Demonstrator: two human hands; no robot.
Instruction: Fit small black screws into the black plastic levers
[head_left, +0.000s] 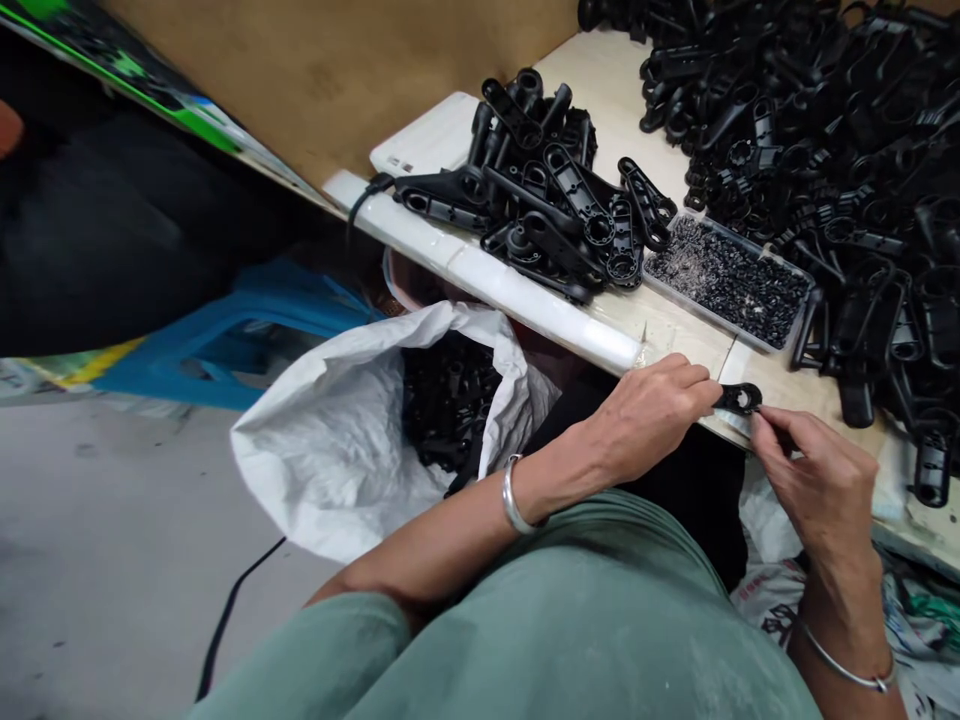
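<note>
At the table's front edge my left hand (656, 410) is closed on a black plastic part (741, 397), whose ring-shaped end sticks out to the right. My right hand (817, 480) meets that end with thumb and index finger pinched together. Whatever lies between those fingertips is too small to make out. Just beyond my hands stands a clear plastic box (731, 280) full of tiny dark pieces that look like screws. To its left lies a pile of black plastic parts (555, 190), several of them long arms with ring ends.
A large heap of black parts (810, 130) covers the table's right side. Below the edge, left of me, an open white sack (322, 430) holds more black parts. A white strip (487, 270) runs along the edge. A blue plastic object (195, 335) stands beyond the sack.
</note>
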